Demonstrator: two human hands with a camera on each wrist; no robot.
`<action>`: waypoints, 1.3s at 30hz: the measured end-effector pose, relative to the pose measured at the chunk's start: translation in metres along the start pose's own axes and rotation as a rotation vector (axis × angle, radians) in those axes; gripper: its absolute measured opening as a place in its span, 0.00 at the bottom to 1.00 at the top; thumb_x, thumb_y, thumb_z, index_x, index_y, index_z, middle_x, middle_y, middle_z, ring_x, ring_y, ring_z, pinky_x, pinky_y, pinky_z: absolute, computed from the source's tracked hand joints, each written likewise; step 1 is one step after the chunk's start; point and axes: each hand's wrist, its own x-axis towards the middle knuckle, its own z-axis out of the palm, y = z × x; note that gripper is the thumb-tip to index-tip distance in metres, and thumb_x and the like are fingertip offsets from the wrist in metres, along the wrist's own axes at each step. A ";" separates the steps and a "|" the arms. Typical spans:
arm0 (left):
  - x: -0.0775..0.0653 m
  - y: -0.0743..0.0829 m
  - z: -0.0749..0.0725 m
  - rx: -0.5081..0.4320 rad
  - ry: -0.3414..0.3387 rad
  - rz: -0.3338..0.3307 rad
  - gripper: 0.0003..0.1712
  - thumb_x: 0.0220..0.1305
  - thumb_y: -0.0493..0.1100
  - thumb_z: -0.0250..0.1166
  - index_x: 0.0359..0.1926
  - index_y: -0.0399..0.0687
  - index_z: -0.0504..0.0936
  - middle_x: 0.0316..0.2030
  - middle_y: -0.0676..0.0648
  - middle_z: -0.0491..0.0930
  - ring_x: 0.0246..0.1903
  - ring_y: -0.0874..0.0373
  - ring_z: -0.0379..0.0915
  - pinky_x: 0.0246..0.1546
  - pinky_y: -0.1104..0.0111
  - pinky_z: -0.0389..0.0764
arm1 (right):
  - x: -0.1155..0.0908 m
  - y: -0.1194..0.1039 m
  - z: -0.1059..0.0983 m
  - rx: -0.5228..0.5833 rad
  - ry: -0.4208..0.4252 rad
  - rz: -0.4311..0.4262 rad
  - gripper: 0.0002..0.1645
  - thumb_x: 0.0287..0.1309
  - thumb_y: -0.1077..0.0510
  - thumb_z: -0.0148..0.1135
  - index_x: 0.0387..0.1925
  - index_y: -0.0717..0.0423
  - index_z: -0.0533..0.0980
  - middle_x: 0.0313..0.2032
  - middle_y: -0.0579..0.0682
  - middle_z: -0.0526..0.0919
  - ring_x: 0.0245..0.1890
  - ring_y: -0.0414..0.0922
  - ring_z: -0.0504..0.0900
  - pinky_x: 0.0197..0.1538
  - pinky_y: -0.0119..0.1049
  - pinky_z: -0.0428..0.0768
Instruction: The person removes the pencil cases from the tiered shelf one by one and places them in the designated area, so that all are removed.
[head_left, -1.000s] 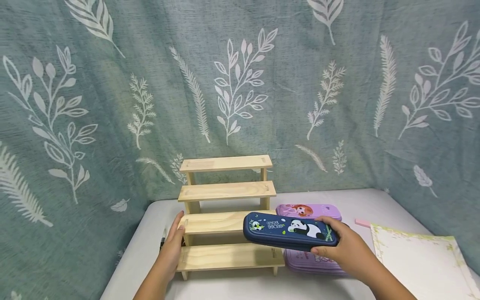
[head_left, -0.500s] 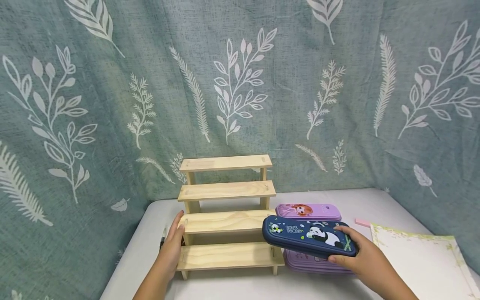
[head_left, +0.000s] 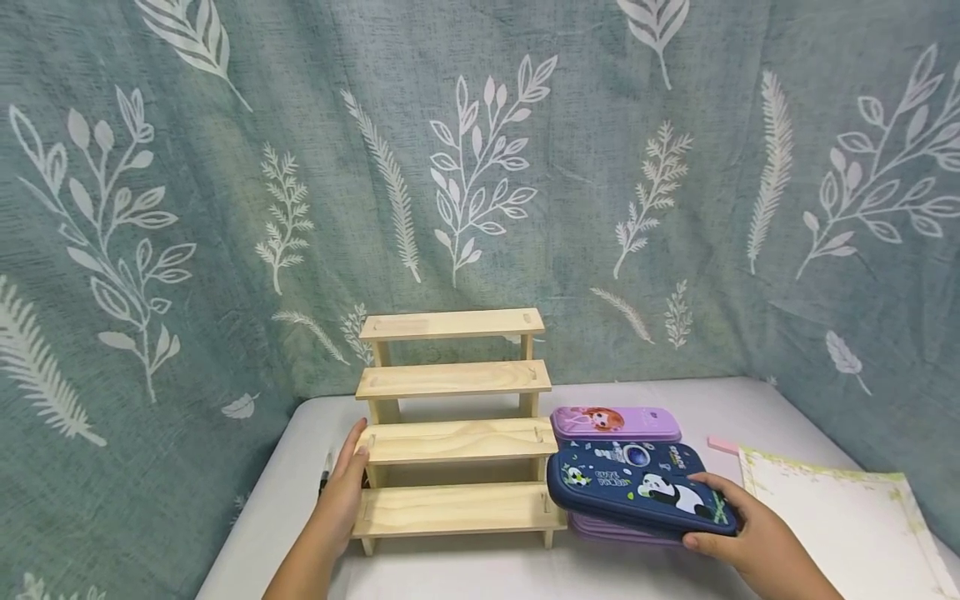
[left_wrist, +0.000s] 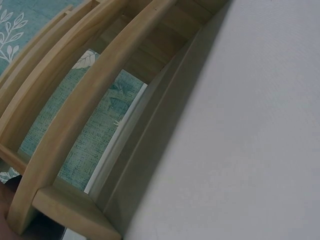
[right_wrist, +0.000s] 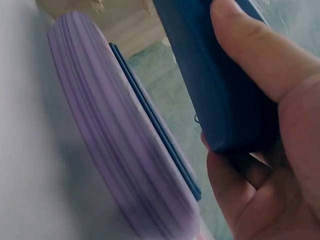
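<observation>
My right hand (head_left: 750,542) grips the right end of a navy pencil case (head_left: 637,496) with a panda print, thumb on the near side. In the right wrist view the held pencil case (right_wrist: 210,75) is apart from a purple pencil case (right_wrist: 115,125), with a thin dark blue edge (right_wrist: 155,122) showing beyond it. Behind the held one, in the head view, lies another navy pencil case (head_left: 637,457) with an astronaut print, partly covered. My left hand (head_left: 341,500) rests against the left end of a tiered wooden shelf (head_left: 457,442), fingers mostly straight.
A lilac pencil case (head_left: 618,423) with a girl print lies right of the shelf. Farther right are a pink block (head_left: 723,445) and a sheet of paper with a leafy border (head_left: 840,525). A pen (head_left: 325,475) lies beyond my left hand. A patterned curtain (head_left: 480,167) hangs behind.
My right hand has moved right and lower with the panda pencil case, away from over the shelf. The astronaut pencil case has come into view behind it. My left hand stays put.
</observation>
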 end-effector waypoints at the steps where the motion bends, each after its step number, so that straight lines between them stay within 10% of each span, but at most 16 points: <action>1: 0.000 0.000 0.000 0.000 -0.004 0.000 0.33 0.85 0.63 0.36 0.84 0.79 0.38 0.85 0.45 0.26 0.81 0.33 0.17 0.69 0.23 0.29 | -0.001 0.003 -0.001 0.015 -0.012 0.001 0.52 0.60 0.46 0.78 0.76 0.59 0.62 0.62 0.68 0.78 0.51 0.49 0.80 0.44 0.32 0.78; 12: 0.001 0.000 -0.001 0.009 0.004 -0.008 0.33 0.85 0.63 0.35 0.84 0.80 0.39 0.85 0.45 0.27 0.82 0.33 0.19 0.70 0.23 0.30 | -0.007 0.029 -0.004 -0.049 -0.008 -0.099 0.50 0.58 0.50 0.80 0.73 0.63 0.64 0.62 0.70 0.77 0.46 0.37 0.77 0.41 0.28 0.78; 18: 0.000 0.001 -0.001 0.014 0.006 -0.005 0.33 0.85 0.64 0.36 0.83 0.81 0.39 0.85 0.45 0.27 0.82 0.33 0.19 0.70 0.23 0.31 | -0.004 0.036 -0.006 -0.141 -0.038 -0.065 0.52 0.57 0.45 0.79 0.73 0.64 0.65 0.61 0.71 0.78 0.51 0.53 0.80 0.42 0.35 0.79; 39: 0.000 0.000 0.000 0.006 0.005 0.001 0.33 0.85 0.63 0.36 0.84 0.77 0.39 0.85 0.46 0.27 0.82 0.35 0.17 0.71 0.24 0.30 | -0.005 0.045 -0.016 -0.160 -0.128 -0.008 0.53 0.56 0.42 0.79 0.73 0.65 0.65 0.61 0.71 0.76 0.51 0.56 0.79 0.45 0.47 0.81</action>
